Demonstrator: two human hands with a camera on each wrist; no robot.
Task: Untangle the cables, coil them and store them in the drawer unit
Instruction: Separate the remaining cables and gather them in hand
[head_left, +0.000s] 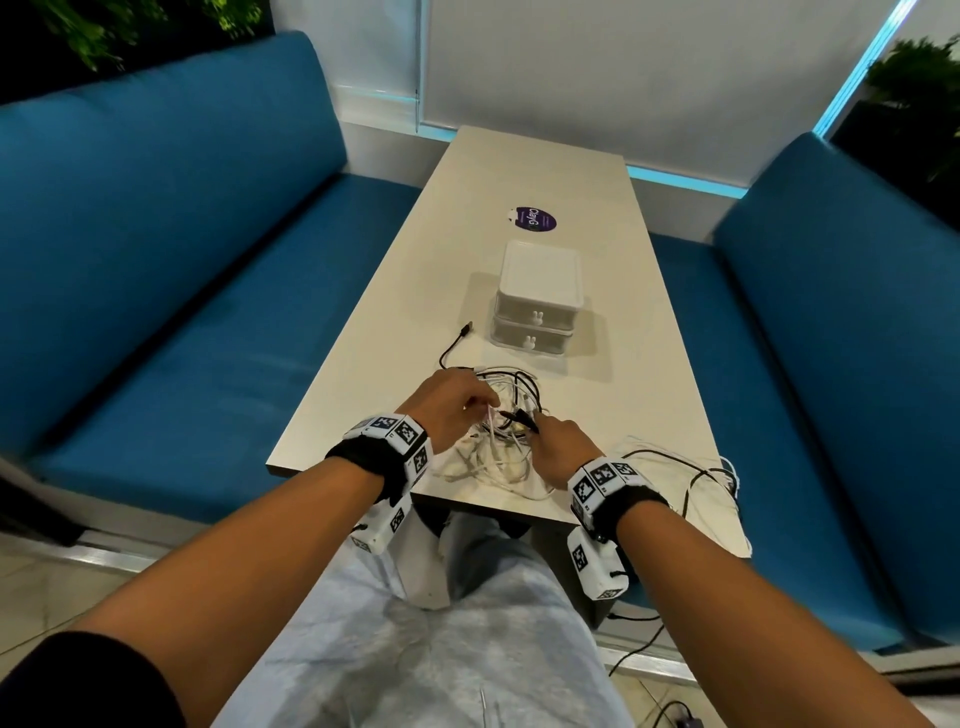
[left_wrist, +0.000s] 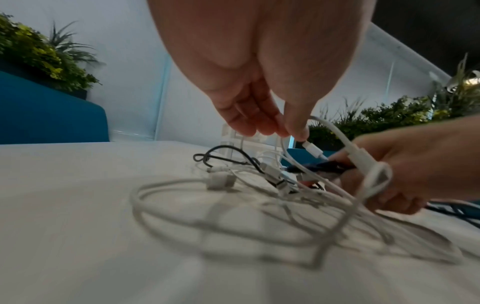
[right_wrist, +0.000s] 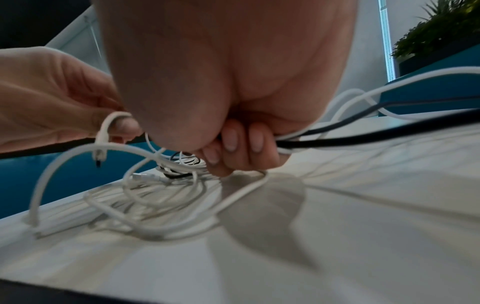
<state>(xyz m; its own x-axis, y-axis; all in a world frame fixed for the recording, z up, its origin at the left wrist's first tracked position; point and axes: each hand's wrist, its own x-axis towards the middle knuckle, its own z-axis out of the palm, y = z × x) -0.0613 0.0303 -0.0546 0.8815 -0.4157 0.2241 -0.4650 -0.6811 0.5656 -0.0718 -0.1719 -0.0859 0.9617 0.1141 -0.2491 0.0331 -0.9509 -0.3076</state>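
A tangle of white and black cables (head_left: 498, 447) lies at the near end of the table (head_left: 571, 171). My left hand (head_left: 457, 410) hovers over the pile and pinches a white cable near its plug (left_wrist: 313, 149) between thumb and forefinger. My right hand (head_left: 558, 441) is curled round a bundle of black and white cables (right_wrist: 306, 142) that trail off to the right. The white two-drawer unit (head_left: 537, 301) stands just beyond the pile, both drawers closed. A black cable end (head_left: 460, 338) reaches out toward it.
Blue bench seats (head_left: 182, 260) flank the table on both sides. A purple round sticker (head_left: 533, 219) lies past the drawer unit. More cables (head_left: 711, 478) hang over the table's right near corner. Plants (left_wrist: 39, 57) stand behind the benches.
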